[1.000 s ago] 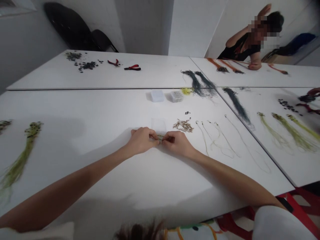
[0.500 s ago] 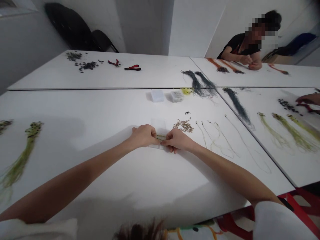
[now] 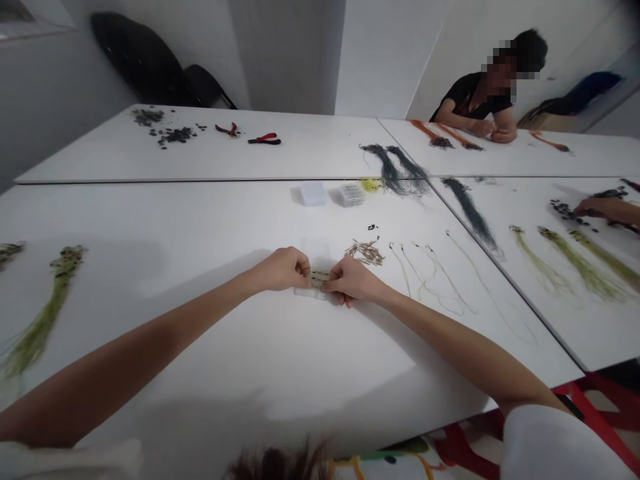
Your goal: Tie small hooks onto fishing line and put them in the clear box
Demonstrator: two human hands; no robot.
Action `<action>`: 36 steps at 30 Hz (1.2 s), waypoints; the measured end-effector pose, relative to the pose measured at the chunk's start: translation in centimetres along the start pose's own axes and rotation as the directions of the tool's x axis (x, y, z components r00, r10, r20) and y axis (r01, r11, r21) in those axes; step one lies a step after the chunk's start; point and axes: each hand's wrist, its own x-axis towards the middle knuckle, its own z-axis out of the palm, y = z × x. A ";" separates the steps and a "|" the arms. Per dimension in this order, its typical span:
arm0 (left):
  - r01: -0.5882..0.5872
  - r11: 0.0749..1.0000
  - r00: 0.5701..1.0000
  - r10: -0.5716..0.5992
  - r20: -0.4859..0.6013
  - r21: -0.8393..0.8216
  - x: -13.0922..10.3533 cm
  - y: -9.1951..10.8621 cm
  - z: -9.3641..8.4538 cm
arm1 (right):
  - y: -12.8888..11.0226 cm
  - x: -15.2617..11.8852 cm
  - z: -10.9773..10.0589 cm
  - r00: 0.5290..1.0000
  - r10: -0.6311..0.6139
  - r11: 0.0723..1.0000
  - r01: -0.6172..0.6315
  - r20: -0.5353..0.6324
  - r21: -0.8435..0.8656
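Observation:
A small clear plastic case (image 3: 315, 249) lies opened flat on the white table in front of me, with short yellow-green and dark strips (image 3: 320, 273) across its near part. At its left edge, my left hand (image 3: 286, 269) has its thumb and fingers pinched together. My right hand (image 3: 353, 279) is also closed in a pinch at the right end of the strips. What sits between the fingertips is too small to make out. Just beyond my right hand is a pile of thin brownish pieces (image 3: 365, 252), with a few tiny black bits (image 3: 373, 227) behind it.
Thin hooked cords (image 3: 440, 267) lie to the right. White boxes (image 3: 313, 194), dark thread bundles (image 3: 393, 167) and red-handled pliers (image 3: 265, 139) are farther back. A green bundle (image 3: 65, 280) lies left. Across the table sits a person (image 3: 475, 100); another person's hand (image 3: 603, 208) reaches over black pieces.
My left hand has shifted slightly left, and more of the strips shows between my hands. At the right, another person's hand has moved left onto the black pieces, away from the red-handled tool.

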 end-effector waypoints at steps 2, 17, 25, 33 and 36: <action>-0.013 1.000 1.000 0.013 0.001 -0.022 0.0 -0.5 -0.3 | 0.0 -0.1 0.1 1.000 -0.012 1.000 0.012 -0.004 -0.014; 0.035 0.994 0.983 -0.017 -0.182 0.099 -1.1 0.6 1.5 | 0.2 -0.1 0.3 0.996 -0.071 0.992 0.066 -0.044 -0.112; 0.051 0.988 0.968 -0.014 -0.252 0.145 -0.9 0.3 2.2 | 0.4 -0.9 0.1 0.983 -0.183 0.977 0.181 -0.012 -0.117; 0.049 0.980 0.956 0.010 -0.293 0.192 -1.5 0.3 3.0 | 2.8 -2.4 -7.9 0.929 -0.206 0.975 0.169 -0.307 -0.142; 0.030 0.989 0.960 0.012 -0.281 0.146 -2.0 0.3 2.1 | 4.4 -2.8 -12.8 0.802 -0.164 0.980 0.063 -0.574 -0.191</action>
